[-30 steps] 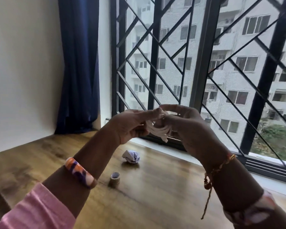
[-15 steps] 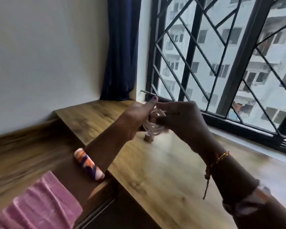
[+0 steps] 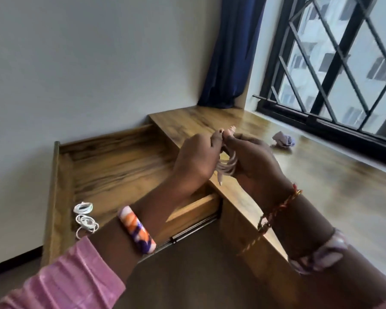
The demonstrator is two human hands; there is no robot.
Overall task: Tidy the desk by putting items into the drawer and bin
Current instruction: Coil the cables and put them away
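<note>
Both hands have swung left from over the desk (image 3: pixel 321 186) to the open drawer (image 3: pixel 120 161). Left hand (image 3: pixel 196 159) and right hand (image 3: pixel 252 161) are close together, both pinching the coiled cable (image 3: pixel 226 167) above the drawer's right edge. It looks light, soft and springy, so hold the whole bundle or it may uncoil. Two coils (image 3: pixel 84 216) lie near-left in the drawer; crumpled paper (image 3: pixel 282 140) sits far right.

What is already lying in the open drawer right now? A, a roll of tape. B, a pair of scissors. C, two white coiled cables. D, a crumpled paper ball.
C: two white coiled cables lie at the near left corner of the open drawer, while the crumpled paper sits on the desk top by the window.
</note>
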